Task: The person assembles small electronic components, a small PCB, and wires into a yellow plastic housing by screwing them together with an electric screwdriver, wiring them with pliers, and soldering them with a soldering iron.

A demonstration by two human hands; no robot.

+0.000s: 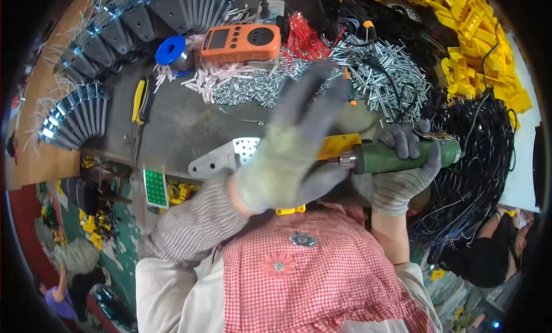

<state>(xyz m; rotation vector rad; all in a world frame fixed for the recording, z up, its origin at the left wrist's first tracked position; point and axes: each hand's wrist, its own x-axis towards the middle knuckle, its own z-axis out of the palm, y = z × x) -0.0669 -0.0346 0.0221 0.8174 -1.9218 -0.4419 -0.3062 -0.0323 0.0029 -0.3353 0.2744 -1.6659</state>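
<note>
My right hand (402,175), in a striped grey glove, is wrapped round a green electric screwdriver (382,158) whose tip points left. My left hand (287,152), gloved and smeared by motion, is raised over the bench edge; its fingers stretch away from me and its thumb sticks out to the right, with nothing visible in it. Partly behind this hand lie a grey metal bracket (213,162), a white perforated piece (246,149) and a yellow plastic part (341,144) beside the screwdriver tip. The hand hides where they meet.
Loose screws (382,74) and small metal hardware (247,87) are heaped behind my hands. An orange multimeter (240,43), a blue solder spool (172,51) and yellow-handled pliers (140,109) lie left. Black cables (471,166) and yellow plastic parts (483,51) pile up right; finished-looking grey brackets (77,116) stand left.
</note>
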